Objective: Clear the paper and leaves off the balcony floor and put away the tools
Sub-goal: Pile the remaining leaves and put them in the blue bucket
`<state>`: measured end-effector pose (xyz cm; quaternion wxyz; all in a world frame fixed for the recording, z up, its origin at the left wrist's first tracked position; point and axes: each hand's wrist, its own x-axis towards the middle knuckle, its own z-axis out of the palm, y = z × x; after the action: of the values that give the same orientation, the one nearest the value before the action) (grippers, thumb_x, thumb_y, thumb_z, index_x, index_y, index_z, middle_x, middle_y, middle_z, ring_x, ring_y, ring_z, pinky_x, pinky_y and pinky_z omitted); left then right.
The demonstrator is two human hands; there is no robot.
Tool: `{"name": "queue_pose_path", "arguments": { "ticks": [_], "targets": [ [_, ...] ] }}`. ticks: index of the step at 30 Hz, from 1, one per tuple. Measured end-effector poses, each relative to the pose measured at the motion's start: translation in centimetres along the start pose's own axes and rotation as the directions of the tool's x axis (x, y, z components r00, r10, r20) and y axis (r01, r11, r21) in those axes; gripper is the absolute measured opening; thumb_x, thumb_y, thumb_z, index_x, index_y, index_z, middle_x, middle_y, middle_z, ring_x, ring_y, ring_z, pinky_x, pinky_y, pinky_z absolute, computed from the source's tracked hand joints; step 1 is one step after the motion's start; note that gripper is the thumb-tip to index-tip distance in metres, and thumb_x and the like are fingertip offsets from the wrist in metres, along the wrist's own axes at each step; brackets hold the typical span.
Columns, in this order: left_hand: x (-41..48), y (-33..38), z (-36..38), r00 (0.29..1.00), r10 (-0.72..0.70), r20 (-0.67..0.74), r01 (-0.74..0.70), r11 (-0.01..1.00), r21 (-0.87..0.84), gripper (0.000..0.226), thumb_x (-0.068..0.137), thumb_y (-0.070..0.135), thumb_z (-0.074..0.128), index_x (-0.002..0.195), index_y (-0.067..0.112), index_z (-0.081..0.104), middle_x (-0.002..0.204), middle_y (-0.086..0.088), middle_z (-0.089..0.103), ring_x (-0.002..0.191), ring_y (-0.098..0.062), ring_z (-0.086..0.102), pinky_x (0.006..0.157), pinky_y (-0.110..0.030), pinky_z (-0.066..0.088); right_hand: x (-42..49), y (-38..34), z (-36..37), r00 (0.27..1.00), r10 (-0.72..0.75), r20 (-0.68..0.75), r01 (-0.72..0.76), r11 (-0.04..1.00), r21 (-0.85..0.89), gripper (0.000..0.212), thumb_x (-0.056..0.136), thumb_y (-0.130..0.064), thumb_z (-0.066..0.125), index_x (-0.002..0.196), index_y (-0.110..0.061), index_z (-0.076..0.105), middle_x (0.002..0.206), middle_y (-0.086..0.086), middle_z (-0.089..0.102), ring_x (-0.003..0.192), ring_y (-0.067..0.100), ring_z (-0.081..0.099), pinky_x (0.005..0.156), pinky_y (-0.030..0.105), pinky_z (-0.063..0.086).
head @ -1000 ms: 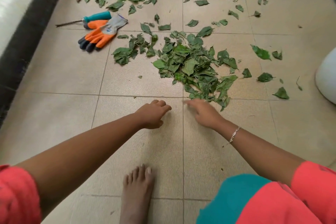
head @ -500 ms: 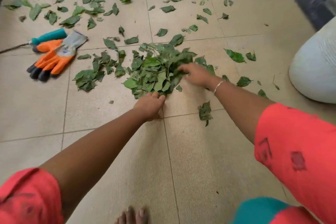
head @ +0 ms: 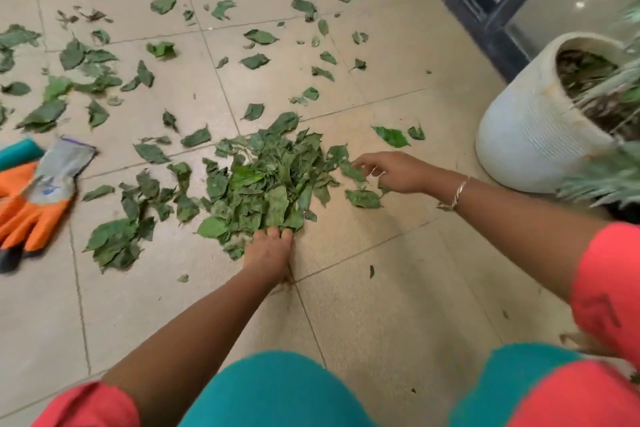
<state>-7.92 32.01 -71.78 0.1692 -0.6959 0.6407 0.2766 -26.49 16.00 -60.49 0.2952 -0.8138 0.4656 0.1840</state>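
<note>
The leaves are green, flat and mostly torn or crumpled, some darker and limp, a few brighter. Most are gathered into one loose heap (head: 266,184) on the beige tiled floor (head: 381,305), near the middle of the view. The left hand (head: 268,250) rests on the floor at the heap's 6 o'clock edge, back upward, fingers close together with their ends tucked against the leaves; I cannot tell whether they hold any. The right hand (head: 391,172) is at the heap's 3 o'clock side, palm down, fingers spread wide and relaxed over a few single leaves there, gripping nothing. A thin bracelet (head: 457,192) sits on that wrist. A smaller clump of leaves (head: 114,243) lies at about 8 o'clock from the heap, just apart from it. Many loose leaves (head: 256,61) are strewn over the tiles from 9 o'clock round through 12 to about 1 o'clock. Two single leaves (head: 393,137) lie at 2 o'clock. At 9 o'clock, well apart from the heap, lies a pair of gloves (head: 34,204), grey at the cuff and orange with dark fingertips. A teal tool handle (head: 19,152) touches their far side, cut off by the view's edge. A white ribbed plant pot (head: 530,128) stands at 3 o'clock beyond the right hand, beside a dark door frame (head: 485,7).
</note>
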Motion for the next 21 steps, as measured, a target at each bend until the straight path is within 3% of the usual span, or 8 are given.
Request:
{"name": "queue_pose_path", "arguments": {
  "ticks": [2,7,10,14,16,18,19,21],
  "targets": [
    [-0.1,-0.1,-0.3,0.999,0.006,0.035,-0.005,0.999,-0.031,0.078,0.076,0.023,0.074,0.139,0.014,0.028,0.137,-0.013,0.038,0.126,-0.033,0.038,0.102,-0.041,0.043,-0.8,-0.5,-2.1,0.990,-0.010,0.139,0.031,0.988,-0.149,0.054,0.085,0.010,0.037,0.129,-0.016,0.051,0.120,0.005,0.058,0.099,0.018,0.054,0.063,0.010,0.042],
    [-0.5,0.0,-1.4,0.996,0.029,0.090,-0.028,1.000,-0.009,0.077,0.077,0.025,0.074,0.139,0.014,0.028,0.135,-0.014,0.039,0.124,-0.032,0.040,0.103,-0.042,0.041,-7.4,0.7,-2.7,0.921,0.046,0.386,0.107,0.925,-0.364,0.053,0.082,0.008,0.037,0.123,-0.020,0.056,0.113,0.000,0.061,0.098,0.018,0.053,0.082,0.028,0.040],
    [0.2,-0.6,-2.8,0.974,0.149,0.172,-0.151,0.989,0.000,0.061,0.084,0.026,0.067,0.134,0.009,0.037,0.132,-0.013,0.046,0.120,-0.028,0.047,0.098,-0.034,0.044,-9.9,2.7,0.4,0.865,0.093,0.493,0.114,0.921,-0.373,0.046,0.084,0.003,0.038,0.120,-0.019,0.056,0.113,0.003,0.061,0.103,0.021,0.054,0.082,0.027,0.039],
    [1.7,-2.7,-6.7,0.933,0.271,0.238,-0.259,0.963,-0.080,0.040,0.086,0.022,0.064,0.122,0.009,0.051,0.125,-0.006,0.053,0.111,-0.019,0.053,0.093,-0.024,0.046,-8.0,3.2,6.7,0.858,0.040,0.512,0.116,0.956,-0.268,0.043,0.087,0.000,0.041,0.124,-0.016,0.055,0.119,0.006,0.056,0.110,0.024,0.052,0.089,0.031,0.040],
    [2.6,-3.5,-8.8,0.948,0.276,0.160,-0.275,0.961,-0.025,0.044,0.087,0.025,0.063,0.126,0.011,0.048,0.127,-0.006,0.052,0.113,-0.020,0.053,0.097,-0.027,0.046,-5.9,3.2,9.0,0.920,-0.020,0.392,0.073,0.990,-0.119,0.049,0.088,0.001,0.041,0.134,-0.015,0.046,0.130,0.010,0.049,0.120,0.026,0.045,0.100,0.031,0.035],
    [3.4,-3.9,-10.2,0.950,0.289,0.114,-0.297,0.953,0.058,0.044,0.088,0.027,0.061,0.127,0.012,0.047,0.128,-0.006,0.052,0.112,-0.020,0.054,0.097,-0.029,0.047,-3.7,3.7,9.6,0.998,0.052,0.046,-0.059,0.982,0.181,0.057,0.086,0.006,0.041,0.139,-0.014,0.041,0.136,0.011,0.045,0.125,0.027,0.042,0.105,0.030,0.032],
    [3.6,-4.0,-10.7,0.946,0.304,0.116,-0.316,0.942,0.110,0.043,0.089,0.028,0.060,0.127,0.013,0.047,0.128,-0.006,0.052,0.111,-0.019,0.055,0.095,-0.030,0.048,-2.9,4.2,9.6,0.968,0.196,-0.156,-0.132,0.928,0.347,0.058,0.083,0.010,0.040,0.136,-0.014,0.044,0.135,0.012,0.045,0.124,0.028,0.044,0.103,0.030,0.035],
    [3.9,-3.9,-11.3,0.935,0.322,0.151,-0.349,0.912,0.216,0.041,0.091,0.027,0.056,0.128,0.013,0.047,0.128,-0.006,0.052,0.110,-0.018,0.056,0.094,-0.029,0.049,-2.1,5.9,9.3,0.744,0.563,-0.360,-0.295,0.759,0.580,0.059,0.081,0.011,0.040,0.134,-0.013,0.047,0.138,0.012,0.040,0.121,0.031,0.045,0.099,0.032,0.039]
  ]
}}
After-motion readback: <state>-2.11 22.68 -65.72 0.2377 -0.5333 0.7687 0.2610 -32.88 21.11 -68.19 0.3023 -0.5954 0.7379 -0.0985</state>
